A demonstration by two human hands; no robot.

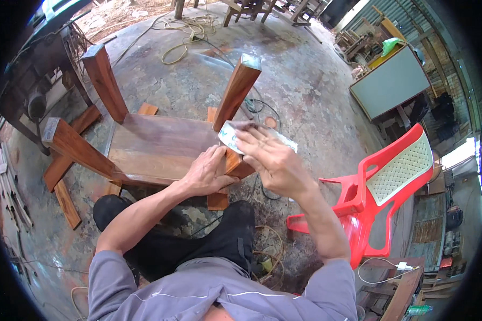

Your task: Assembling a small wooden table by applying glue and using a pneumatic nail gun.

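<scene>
An upside-down wooden table lies before me, its reddish-brown legs pointing up. Two legs rise on the left; the far right leg stands just beyond my hands. My left hand grips the near right leg, thumb toward me and fingers on its far side. My right hand presses a white printed sheet that looks like sandpaper over the top of that same leg. Its fingers are slightly blurred and cover much of the sheet.
A red plastic chair with a cream backrest stands to the right. Wooden strips lie under and beside the table. Coiled cables run over the concrete floor. A dark machine stands at left, a pale-topped cabinet at far right.
</scene>
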